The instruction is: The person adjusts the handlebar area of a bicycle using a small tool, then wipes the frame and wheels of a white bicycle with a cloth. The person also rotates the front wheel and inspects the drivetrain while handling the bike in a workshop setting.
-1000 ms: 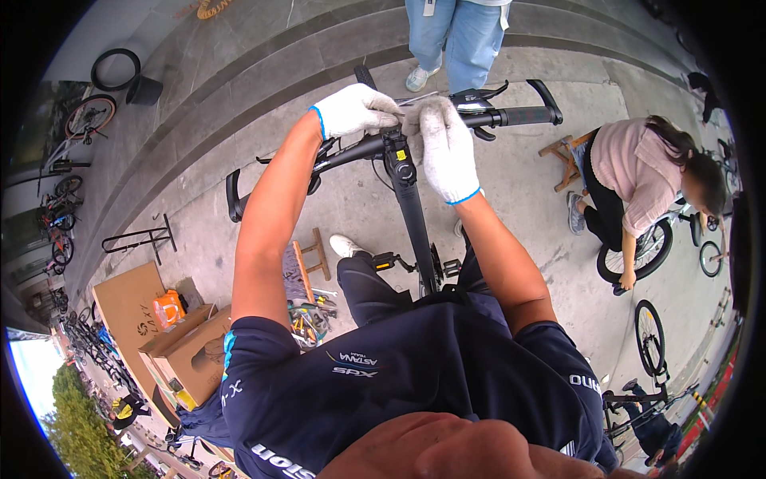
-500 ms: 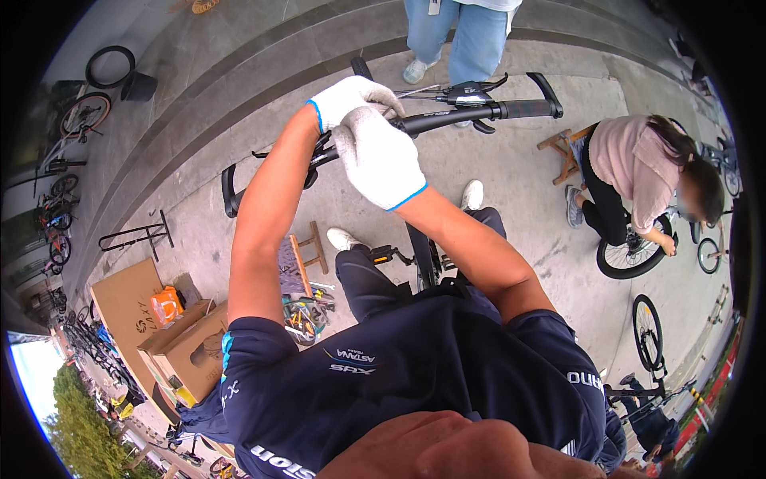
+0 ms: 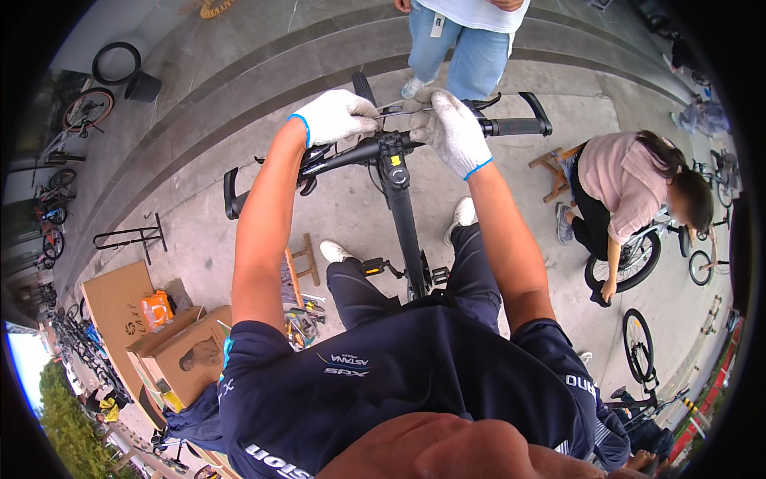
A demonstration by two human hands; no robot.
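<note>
Head view: the bicycle's handlebar (image 3: 363, 150) lies ahead of you, its black frame (image 3: 409, 219) running back between your legs. A thin cable (image 3: 396, 112) spans the gap between your hands, just beyond the bar. Your left hand (image 3: 339, 117) and right hand (image 3: 452, 134), both in white gloves, have their fingers drawn in narrow; you cannot tell whether either pinches the cable, since the fingertips blur into it. Your right hand hides part of the bar, and only a piece of the front tyre (image 3: 363, 86) shows. Beside your left arm, the tools (image 3: 302, 326) are partly covered and hard to make out. The upper edge cuts off the standing person in jeans (image 3: 467, 68); another person (image 3: 626, 177) crouches over a wheel to the right. Half a second ago your right hand overlapped your left and covered the stem (image 3: 392, 147); now they're apart and it shows.
</note>
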